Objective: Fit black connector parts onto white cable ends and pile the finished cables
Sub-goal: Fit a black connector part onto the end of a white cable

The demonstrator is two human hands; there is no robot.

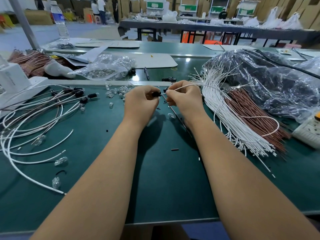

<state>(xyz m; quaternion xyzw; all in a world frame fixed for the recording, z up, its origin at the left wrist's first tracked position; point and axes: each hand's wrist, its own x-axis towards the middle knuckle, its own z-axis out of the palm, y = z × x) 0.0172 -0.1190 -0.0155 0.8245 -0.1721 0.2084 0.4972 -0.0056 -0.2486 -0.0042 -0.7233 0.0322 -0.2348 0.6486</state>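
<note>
L hand pinches black connector, R hand pinches white cable end, both mid-bench toward far edge. Risk: end meets connector off-axis and bends, or the cable's slack snags the white bundle at right edge.

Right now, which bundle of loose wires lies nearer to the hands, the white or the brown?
The white bundle: it fans out directly beside the right hand, while the brown bundle lies beyond it.

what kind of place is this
Likely a factory assembly hall: a green workbench with a bundle of white cables, finished cables piled left, and stacked cardboard boxes behind.
</note>
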